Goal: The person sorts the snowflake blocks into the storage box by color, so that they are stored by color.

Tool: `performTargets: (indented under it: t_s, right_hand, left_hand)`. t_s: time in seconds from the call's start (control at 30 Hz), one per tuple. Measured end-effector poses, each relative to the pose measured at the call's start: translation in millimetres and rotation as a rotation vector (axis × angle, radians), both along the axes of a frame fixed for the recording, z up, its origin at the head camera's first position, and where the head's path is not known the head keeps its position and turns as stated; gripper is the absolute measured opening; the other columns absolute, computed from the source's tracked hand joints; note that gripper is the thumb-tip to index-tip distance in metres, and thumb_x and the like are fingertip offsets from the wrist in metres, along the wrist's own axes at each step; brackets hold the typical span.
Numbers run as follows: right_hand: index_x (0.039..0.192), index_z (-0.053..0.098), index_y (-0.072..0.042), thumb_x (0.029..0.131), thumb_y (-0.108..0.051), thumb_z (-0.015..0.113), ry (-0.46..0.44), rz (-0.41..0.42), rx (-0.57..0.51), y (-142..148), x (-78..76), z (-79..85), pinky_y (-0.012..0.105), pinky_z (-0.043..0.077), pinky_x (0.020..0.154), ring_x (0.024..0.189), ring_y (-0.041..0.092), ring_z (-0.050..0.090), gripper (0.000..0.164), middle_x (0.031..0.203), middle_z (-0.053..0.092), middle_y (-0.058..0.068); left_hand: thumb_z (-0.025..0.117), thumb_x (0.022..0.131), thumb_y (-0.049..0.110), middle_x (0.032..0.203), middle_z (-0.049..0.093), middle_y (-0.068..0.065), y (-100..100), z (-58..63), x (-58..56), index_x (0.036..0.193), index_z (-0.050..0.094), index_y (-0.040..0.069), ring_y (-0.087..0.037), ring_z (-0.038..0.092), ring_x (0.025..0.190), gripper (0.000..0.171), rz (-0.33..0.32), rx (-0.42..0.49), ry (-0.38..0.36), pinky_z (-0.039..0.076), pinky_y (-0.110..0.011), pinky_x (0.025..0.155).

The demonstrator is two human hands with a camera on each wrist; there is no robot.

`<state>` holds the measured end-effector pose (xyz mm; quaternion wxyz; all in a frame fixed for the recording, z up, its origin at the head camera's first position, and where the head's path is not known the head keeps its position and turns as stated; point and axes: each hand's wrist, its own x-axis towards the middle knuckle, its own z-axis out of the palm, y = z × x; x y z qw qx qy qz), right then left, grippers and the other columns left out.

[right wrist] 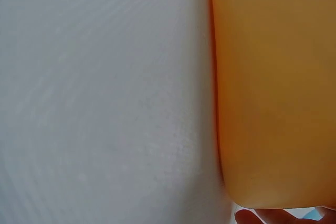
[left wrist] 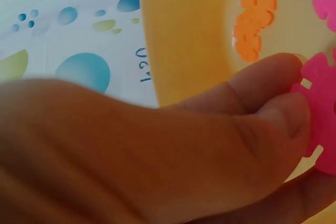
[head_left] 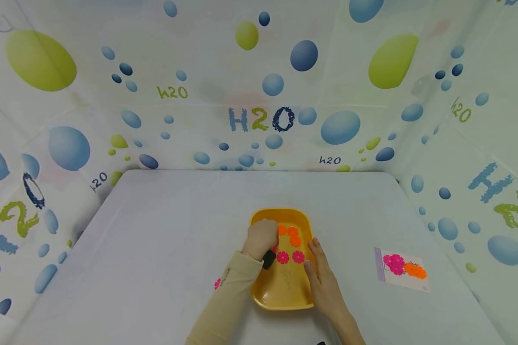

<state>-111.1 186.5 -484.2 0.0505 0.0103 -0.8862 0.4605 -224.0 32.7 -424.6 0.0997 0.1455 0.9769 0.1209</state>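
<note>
My left hand (head_left: 259, 239) reaches over the left side of a yellow plastic tray (head_left: 285, 292). Its thumb and fingers pinch a pink notched disc (left wrist: 323, 116), seen up close in the left wrist view. Inside the tray lie orange discs (head_left: 295, 241) toward the far end and pink discs (head_left: 298, 257) nearer the middle. At the tray's right side, my right hand (head_left: 326, 287) holds the rim, thumb over the edge and fingers along the outside. The right wrist view mostly shows the tray's outer wall (right wrist: 278, 87), with fingertips (right wrist: 249, 216) at the bottom.
Left of the tray, another pink disc (head_left: 217, 283) lies partly behind my left sleeve (head_left: 226, 297). A card (head_left: 403, 270) picturing pink and orange discs lies on the white table (head_left: 155, 239) at the right. Bubble-printed walls (head_left: 259, 72) stand behind and at both sides.
</note>
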Motion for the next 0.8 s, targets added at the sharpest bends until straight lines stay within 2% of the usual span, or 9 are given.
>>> performTargets:
  t_s: [0.13,0.3,0.4,0.6,0.8]
  right_hand:
    - [0.151,0.028,-0.005,0.104,-0.025,0.041,0.005,0.0,-0.002,0.4,-0.2,-0.2,0.058,0.023,0.114,0.146,0.039,0.024,0.053,0.162,0.02,0.013]
    - [0.151,0.028,-0.005,0.104,-0.024,0.042,0.003,0.002,-0.01,0.4,-0.2,0.3,0.058,0.023,0.114,0.147,0.039,0.023,0.053,0.162,0.019,0.013]
    - [0.151,0.028,-0.005,0.104,-0.024,0.042,0.003,0.002,-0.01,0.1,-0.2,0.6,0.057,0.023,0.114,0.146,0.039,0.023,0.053,0.161,0.02,0.013]
    - [0.151,0.028,-0.005,0.104,-0.024,0.042,0.003,0.0,-0.002,-0.7,-0.3,0.4,0.058,0.024,0.114,0.146,0.039,0.024,0.053,0.161,0.02,0.013]
    - [0.151,0.028,-0.005,0.104,-0.024,0.042,0.001,-0.001,0.005,-1.2,0.0,0.6,0.058,0.024,0.113,0.146,0.04,0.024,0.053,0.162,0.02,0.013]
  left_hand:
    - [0.066,0.076,0.0,0.062,0.052,-0.003,2.0,-4.0,1.0,0.058,0.057,0.009,-0.014,0.043,0.053,0.022,-0.009,-0.043,0.054,0.045,-0.029,0.045]
    - [0.07,0.067,-0.002,0.059,0.047,0.0,3.5,-10.9,1.8,0.054,0.053,0.011,-0.012,0.039,0.052,0.025,-0.017,-0.074,0.089,0.042,-0.028,0.042]
    - [0.074,0.066,0.003,0.06,0.05,0.001,4.9,-15.0,1.5,0.056,0.054,0.013,-0.012,0.043,0.053,0.024,-0.008,-0.109,0.078,0.046,-0.029,0.045]
    - [0.078,0.07,0.011,0.066,0.06,0.001,9.1,-17.6,-0.7,0.063,0.061,0.014,-0.013,0.059,0.062,0.018,0.029,-0.176,0.01,0.054,-0.034,0.054]
    - [0.076,0.071,0.01,0.065,0.058,0.0,9.8,-16.7,0.3,0.062,0.06,0.014,-0.013,0.059,0.061,0.019,0.039,-0.177,0.011,0.053,-0.034,0.053]
